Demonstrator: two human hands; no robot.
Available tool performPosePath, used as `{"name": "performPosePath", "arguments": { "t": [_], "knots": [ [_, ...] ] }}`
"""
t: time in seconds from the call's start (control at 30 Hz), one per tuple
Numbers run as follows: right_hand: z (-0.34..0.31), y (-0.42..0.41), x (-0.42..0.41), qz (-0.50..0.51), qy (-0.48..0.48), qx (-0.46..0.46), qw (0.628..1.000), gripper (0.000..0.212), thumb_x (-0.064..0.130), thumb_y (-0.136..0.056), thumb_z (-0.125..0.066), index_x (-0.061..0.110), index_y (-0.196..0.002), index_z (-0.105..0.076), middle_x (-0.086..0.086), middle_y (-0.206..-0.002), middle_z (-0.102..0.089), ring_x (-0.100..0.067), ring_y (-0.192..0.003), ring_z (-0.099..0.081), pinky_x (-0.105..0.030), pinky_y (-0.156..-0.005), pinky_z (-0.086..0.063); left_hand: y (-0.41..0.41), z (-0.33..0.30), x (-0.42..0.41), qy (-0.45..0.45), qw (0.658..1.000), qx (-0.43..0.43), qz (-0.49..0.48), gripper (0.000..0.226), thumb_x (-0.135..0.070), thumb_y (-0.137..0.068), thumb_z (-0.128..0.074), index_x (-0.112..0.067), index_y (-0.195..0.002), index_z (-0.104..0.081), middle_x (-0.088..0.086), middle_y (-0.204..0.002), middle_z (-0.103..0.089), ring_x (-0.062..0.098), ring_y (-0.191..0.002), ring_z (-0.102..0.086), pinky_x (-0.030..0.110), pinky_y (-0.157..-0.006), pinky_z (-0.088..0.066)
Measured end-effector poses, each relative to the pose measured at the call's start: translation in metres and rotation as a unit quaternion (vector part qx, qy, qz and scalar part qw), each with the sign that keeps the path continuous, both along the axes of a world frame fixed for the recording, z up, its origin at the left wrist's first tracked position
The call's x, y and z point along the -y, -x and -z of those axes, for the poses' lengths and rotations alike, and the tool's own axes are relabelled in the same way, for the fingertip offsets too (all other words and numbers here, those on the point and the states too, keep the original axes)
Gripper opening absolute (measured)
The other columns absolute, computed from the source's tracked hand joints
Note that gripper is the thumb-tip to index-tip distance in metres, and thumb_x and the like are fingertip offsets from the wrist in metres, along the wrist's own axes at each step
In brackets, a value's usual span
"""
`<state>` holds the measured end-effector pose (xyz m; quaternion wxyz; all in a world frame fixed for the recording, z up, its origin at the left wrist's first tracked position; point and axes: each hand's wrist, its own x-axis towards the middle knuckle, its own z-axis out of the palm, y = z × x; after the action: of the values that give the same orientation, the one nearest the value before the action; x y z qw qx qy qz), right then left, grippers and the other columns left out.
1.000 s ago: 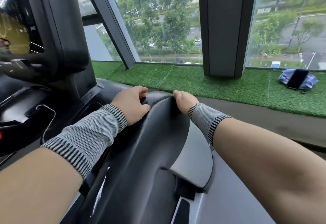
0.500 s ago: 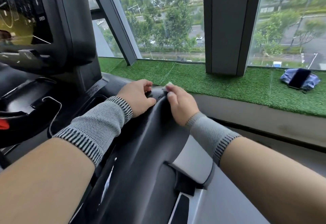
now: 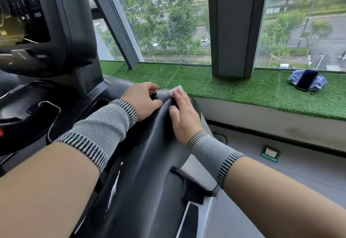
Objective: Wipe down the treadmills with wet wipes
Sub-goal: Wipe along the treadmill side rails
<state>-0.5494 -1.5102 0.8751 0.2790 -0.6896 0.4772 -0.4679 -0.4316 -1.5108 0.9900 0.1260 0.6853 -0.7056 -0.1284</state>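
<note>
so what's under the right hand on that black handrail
A white wet wipe pokes out past the fingertips of the right hand, pressed flat onto the black handrail. The rest of the wipe is covered by the hand.

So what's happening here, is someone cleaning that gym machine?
Yes. A person is wiping a treadmill's black side handrail. The right hand presses a white wet wipe flat against the rail's upper end, while the left hand curls over the rail beside it. A phone lies on a blue cloth on the green turf ledge by the window.
</note>
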Motion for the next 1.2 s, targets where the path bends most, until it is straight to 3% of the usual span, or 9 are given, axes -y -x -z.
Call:
{"name": "performPosePath", "arguments": {
  "t": [0.13, 0.3, 0.47, 0.63, 0.7, 0.77, 0.9, 1.07, 1.2],
  "knots": [
    [0.006, 0.010, 0.018, 0.097, -0.176, 0.077, 0.977, 0.043, 0.022, -0.099, -0.034, 0.007, -0.140, -0.038, -0.009, -0.146, -0.037, -0.022, -0.138, -0.031, -0.022, -0.107, -0.020, 0.000, 0.001, 0.000, 0.006, 1.000, 0.027, 0.000, 0.051, -0.021, -0.085, -0.067, -0.013, -0.134, -0.053, 0.001, -0.133, -0.058, 0.017, -0.124, -0.053, 0.032, -0.111, -0.036],
    [-0.011, -0.002, -0.031, -0.029, 0.044, -0.009, 0.999, 0.053, 0.021, -0.088, -0.039, 0.007, -0.139, -0.044, -0.007, -0.149, -0.035, -0.014, -0.142, -0.021, -0.019, -0.116, -0.009, -0.001, -0.003, -0.008, 0.031, 0.998, 0.047, -0.005, 0.041, -0.021, -0.086, -0.065, -0.015, -0.126, -0.060, 0.001, -0.124, -0.064, 0.016, -0.115, -0.059, 0.030, -0.106, -0.040],
    [-0.011, 0.005, -0.020, 0.022, -0.018, -0.007, 1.000, 0.055, 0.024, -0.090, -0.038, 0.005, -0.142, -0.040, -0.010, -0.153, -0.029, -0.019, -0.144, -0.021, -0.017, -0.115, -0.006, -0.010, -0.012, -0.019, 0.025, 0.999, 0.022, -0.038, 0.033, -0.005, -0.091, -0.051, -0.015, -0.122, -0.061, -0.002, -0.110, -0.067, 0.018, -0.108, -0.060, 0.028, -0.101, -0.042],
    [-0.021, 0.001, -0.064, -0.118, 0.224, -0.104, 0.962, 0.045, 0.016, -0.079, -0.042, -0.001, -0.115, -0.064, -0.016, -0.126, -0.060, -0.031, -0.126, -0.048, -0.032, -0.114, -0.028, -0.028, -0.018, -0.027, -0.008, 0.994, -0.073, -0.084, 0.041, 0.008, -0.090, -0.040, -0.010, -0.123, -0.057, -0.005, -0.091, -0.062, 0.020, -0.091, -0.064, 0.027, -0.075, -0.049],
    [-0.028, 0.002, -0.059, -0.131, 0.241, -0.137, 0.952, 0.041, 0.017, -0.081, -0.043, 0.000, -0.110, -0.067, -0.014, -0.119, -0.064, -0.032, -0.119, -0.054, -0.031, -0.111, -0.032, -0.034, -0.017, -0.032, -0.020, 0.991, -0.096, -0.096, 0.042, 0.009, -0.091, -0.036, -0.012, -0.122, -0.056, -0.005, -0.090, -0.062, 0.016, -0.082, -0.063, 0.025, -0.062, -0.046],
    [-0.040, 0.003, -0.043, -0.075, 0.183, -0.141, 0.970, 0.041, 0.022, -0.086, -0.041, 0.005, -0.114, -0.066, -0.012, -0.124, -0.062, -0.029, -0.122, -0.053, -0.026, -0.110, -0.025, -0.039, -0.015, -0.038, -0.025, 0.988, -0.114, -0.104, 0.042, 0.008, -0.091, -0.033, -0.017, -0.118, -0.055, -0.007, -0.088, -0.063, 0.009, -0.076, -0.063, 0.024, -0.059, -0.045],
    [-0.052, -0.001, -0.028, -0.025, 0.102, -0.200, 0.974, 0.041, 0.024, -0.095, -0.038, 0.009, -0.129, -0.056, -0.009, -0.142, -0.047, -0.022, -0.137, -0.035, -0.023, -0.113, -0.013, -0.040, -0.015, -0.047, -0.021, 0.984, -0.143, -0.107, 0.042, 0.008, -0.090, -0.032, -0.022, -0.113, -0.051, -0.007, -0.087, -0.064, 0.005, -0.075, -0.062, 0.023, -0.060, -0.047],
    [-0.051, -0.014, -0.057, -0.159, 0.212, -0.240, 0.934, 0.049, 0.023, -0.079, -0.037, 0.002, -0.114, -0.065, -0.014, -0.116, -0.065, -0.034, -0.114, -0.057, -0.041, -0.105, -0.039, -0.039, -0.014, -0.053, -0.001, 0.981, -0.163, -0.102, 0.043, 0.009, -0.089, -0.035, -0.021, -0.115, -0.052, -0.005, -0.088, -0.064, 0.013, -0.085, -0.063, 0.025, -0.067, -0.046],
    [-0.057, -0.009, -0.042, -0.059, 0.125, -0.201, 0.970, 0.044, 0.020, -0.085, -0.039, 0.000, -0.117, -0.063, -0.018, -0.123, -0.060, -0.035, -0.119, -0.053, -0.032, -0.108, -0.029, -0.038, -0.013, -0.058, 0.005, 0.985, -0.142, -0.097, 0.042, 0.005, -0.088, -0.038, -0.020, -0.115, -0.056, -0.010, -0.092, -0.062, 0.018, -0.099, -0.063, 0.035, -0.083, -0.052]
  ]
}}
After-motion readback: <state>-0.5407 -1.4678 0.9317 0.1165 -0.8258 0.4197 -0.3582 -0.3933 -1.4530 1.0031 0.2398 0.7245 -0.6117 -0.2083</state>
